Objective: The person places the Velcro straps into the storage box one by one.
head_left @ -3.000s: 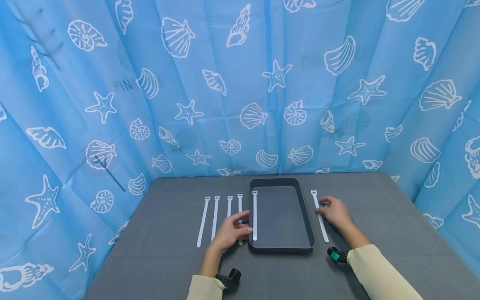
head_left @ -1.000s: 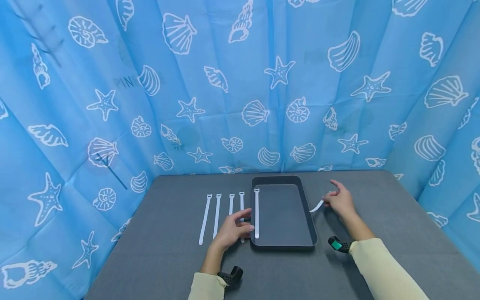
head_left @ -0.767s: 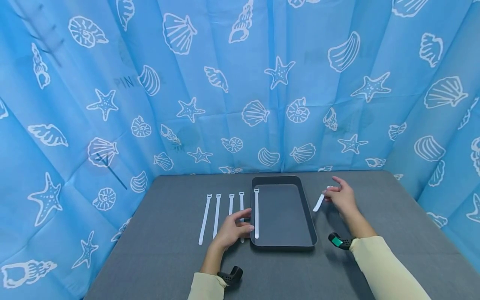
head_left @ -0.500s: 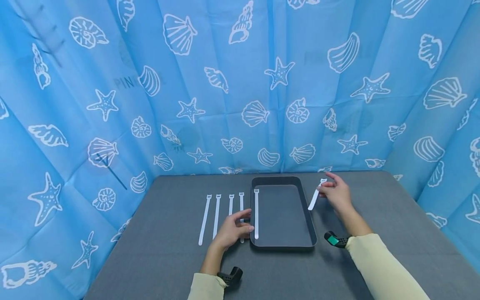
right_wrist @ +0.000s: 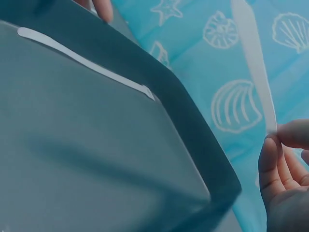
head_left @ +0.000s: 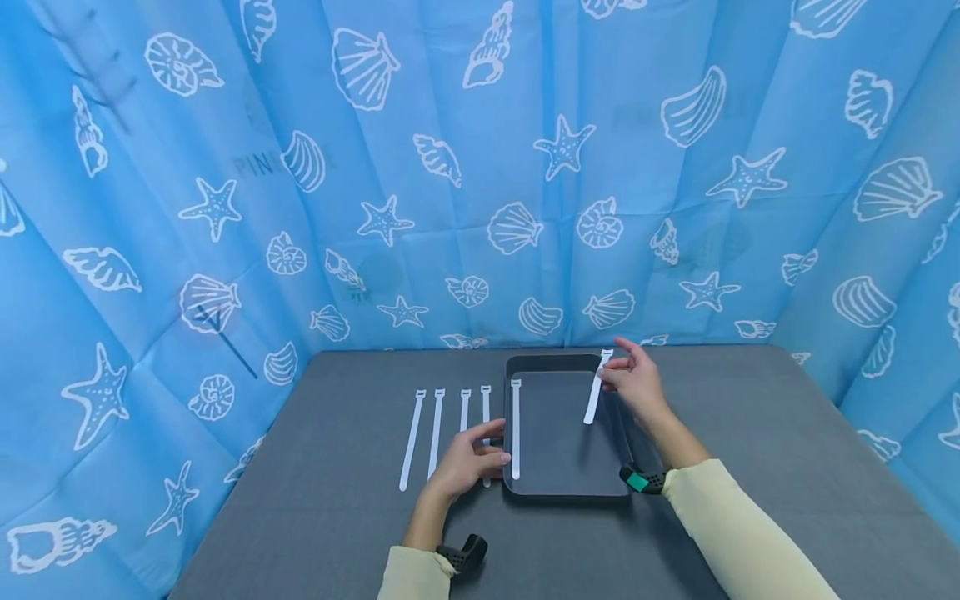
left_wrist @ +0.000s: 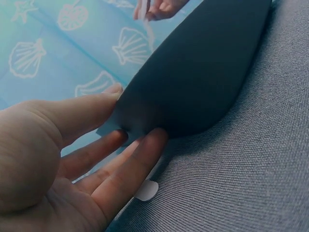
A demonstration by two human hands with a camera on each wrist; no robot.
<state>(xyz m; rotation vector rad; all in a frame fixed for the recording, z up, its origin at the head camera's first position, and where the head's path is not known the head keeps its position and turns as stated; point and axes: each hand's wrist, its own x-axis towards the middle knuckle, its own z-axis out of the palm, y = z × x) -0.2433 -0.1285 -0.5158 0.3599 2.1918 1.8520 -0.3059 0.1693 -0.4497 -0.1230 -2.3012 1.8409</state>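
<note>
In the head view, my right hand (head_left: 637, 387) pinches a white strap-style cable tie (head_left: 595, 396) near its slotted head, between thumb and fingers. The strap hangs over the right part of a dark grey tray (head_left: 555, 450), tail downward. The right wrist view shows the fingertips on the held cable tie (right_wrist: 257, 67) and its shadow on the tray floor. Another white cable tie (head_left: 516, 433) lies lengthwise inside, along the tray's left wall. My left hand (head_left: 462, 462) grips that wall, thumb at the rim and fingers against the outer side (left_wrist: 193, 82).
Several more white cable ties stand in a row left of the tray, the outermost cable tie (head_left: 411, 442) fully visible, others partly behind my left hand. A grey cloth covers the table (head_left: 300, 517). A blue shell-patterned curtain (head_left: 465, 167) hangs behind and at the sides.
My right hand has picked the cable tie up from the table right of the tray, turned it head upward, and moved left over the tray. My left hand stays at the tray's wall.
</note>
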